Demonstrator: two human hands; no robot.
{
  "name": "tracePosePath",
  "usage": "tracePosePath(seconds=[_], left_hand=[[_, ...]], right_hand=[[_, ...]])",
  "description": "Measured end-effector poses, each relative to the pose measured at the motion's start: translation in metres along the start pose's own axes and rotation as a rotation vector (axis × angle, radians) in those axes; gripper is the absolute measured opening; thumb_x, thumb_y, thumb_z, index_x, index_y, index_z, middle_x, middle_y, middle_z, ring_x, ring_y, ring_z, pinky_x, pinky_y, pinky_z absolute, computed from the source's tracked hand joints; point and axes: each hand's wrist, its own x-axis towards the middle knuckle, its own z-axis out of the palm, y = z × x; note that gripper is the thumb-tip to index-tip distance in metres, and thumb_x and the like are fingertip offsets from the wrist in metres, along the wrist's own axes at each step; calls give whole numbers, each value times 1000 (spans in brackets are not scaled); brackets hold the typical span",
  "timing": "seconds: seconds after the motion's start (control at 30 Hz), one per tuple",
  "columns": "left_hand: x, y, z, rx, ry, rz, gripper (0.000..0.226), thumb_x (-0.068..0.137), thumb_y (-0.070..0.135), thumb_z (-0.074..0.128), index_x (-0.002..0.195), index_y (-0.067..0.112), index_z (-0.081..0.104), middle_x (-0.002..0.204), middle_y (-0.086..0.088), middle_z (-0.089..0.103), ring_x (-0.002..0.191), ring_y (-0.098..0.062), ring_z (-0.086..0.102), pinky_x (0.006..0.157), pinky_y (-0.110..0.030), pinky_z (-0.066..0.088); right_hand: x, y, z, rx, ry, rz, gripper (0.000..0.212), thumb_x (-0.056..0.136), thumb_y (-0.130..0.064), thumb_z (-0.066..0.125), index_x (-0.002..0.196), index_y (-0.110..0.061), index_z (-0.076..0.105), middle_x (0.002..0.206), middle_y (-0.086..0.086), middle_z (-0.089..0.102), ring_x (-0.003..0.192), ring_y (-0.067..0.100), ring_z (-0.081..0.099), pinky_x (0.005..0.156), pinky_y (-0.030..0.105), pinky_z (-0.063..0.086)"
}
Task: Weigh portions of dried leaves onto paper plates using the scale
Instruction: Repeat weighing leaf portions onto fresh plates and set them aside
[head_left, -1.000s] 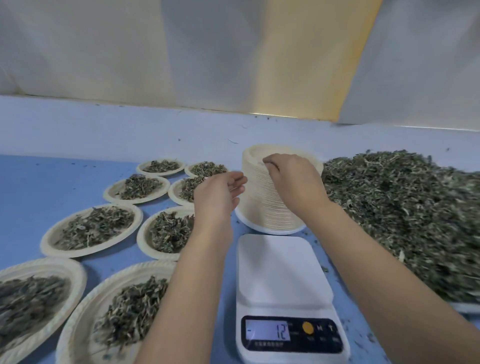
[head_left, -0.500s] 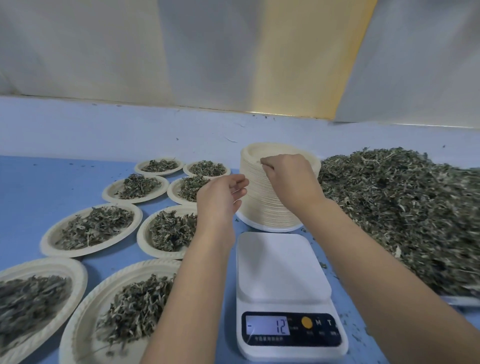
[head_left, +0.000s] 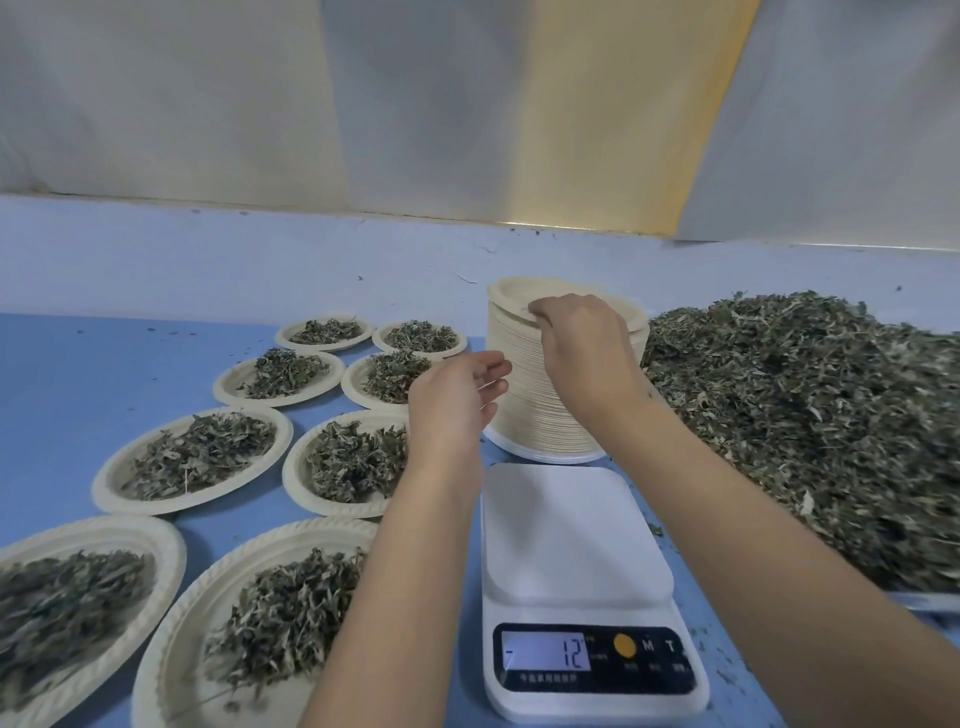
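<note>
Eight paper plates (head_left: 106, 480) at left hold dried leaves (head_left: 202, 452). Right hand (head_left: 582, 343) pinches the top plate (head_left: 519, 293) of the centre stack (head_left: 524, 423); left hand (head_left: 452, 400) hovers beside it, fingers relaxed.

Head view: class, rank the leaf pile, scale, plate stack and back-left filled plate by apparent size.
1. leaf pile, cut off at the right edge
2. scale, nearest the camera
3. plate stack
4. back-left filled plate, farthest away
</note>
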Motion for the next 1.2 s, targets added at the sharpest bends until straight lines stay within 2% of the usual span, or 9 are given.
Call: tracePosePath(seconds=[0.23, 0.47, 0.57, 0.67, 0.73, 0.83, 0.93, 1.07, 1.2], left_hand=[[1, 4, -1, -21, 63, 126, 19, 95, 26, 53, 93, 10, 63, 91, -4, 69, 67, -13, 64, 69, -25, 53], [-1, 11, -12, 125, 100, 237, 19, 90, 11, 59, 71, 11, 58, 55, 4, 62, 44, -4, 57, 48, -14, 47], [-4, 14, -14, 248, 119, 268, 17, 87, 9, 59, 70, 14, 60, 52, 2, 58, 40, -1, 52, 41, -10, 40], [-7, 20, -18, 363, 85, 273, 16, 86, 9, 57, 70, 10, 59, 58, -2, 56, 47, -11, 50, 40, -9, 36], [-10, 23, -19, 435, 24, 273, 14, 87, 8, 56, 76, 14, 61, 68, -1, 60, 46, -9, 53, 40, -10, 37], [-13, 28, -22, 577, -100, 262, 25, 87, 10, 58, 99, 32, 58, 82, 6, 67, 46, -3, 59, 45, -13, 42], [-17, 33, -24, 638, -169, 213, 14, 89, 18, 62, 97, 30, 62, 72, 6, 69, 47, -11, 63, 49, -19, 46], [-22, 38, -23, 718, -141, 114, 31, 92, 44, 53, 89, 17, 68, 66, -7, 72, 45, -20, 65, 40, -19, 47], [-23, 37, -24, 838, -134, -9, 43, 93, 52, 47, 90, 14, 66, 65, -14, 71, 48, -25, 67, 42, -23, 53]], right_hand=[[-34, -20, -6, 198, 315, -332, 29, 74, 14, 60, 100, 7, 69, 91, 17, 71, 81, 35, 66, 75, 37, 52], [-67, -22, -2, 226, 346, -400, 21, 80, 5, 64, 99, 1, 72, 97, 10, 72, 89, 29, 68, 86, 45, 53], [-67, -19, -16, 312, 354, -195, 24, 86, -14, 64, 107, -4, 71, 114, 6, 69, 111, 25, 61, 107, 44, 38], [-62, -8, -37, 478, 372, 171, 38, 93, -13, 55, 131, -7, 56, 142, 5, 49, 134, 21, 39, 114, 27, 21], [-58, 7, -49, 670, 333, 431, 43, 95, -13, 50, 138, -12, 49, 145, 0, 46, 134, 12, 40, 115, 28, 26], [-62, 26, -58, 803, 289, 608, 36, 92, -17, 54, 127, -17, 61, 122, -8, 64, 110, 2, 57, 102, 28, 44], [-69, 42, -61, 880, 333, 666, 18, 85, -26, 59, 90, -23, 75, 84, -9, 72, 77, 3, 63, 76, 30, 52], [-77, 57, -60, 1023, 367, 815, 38, 90, -34, 52, 66, -13, 72, 59, 3, 68, 51, 13, 60, 49, 23, 47], [-83, 61, -54, 1030, 307, 868, 48, 90, -31, 47, 52, -12, 71, 51, 9, 66, 42, 17, 59, 42, 22, 47]])
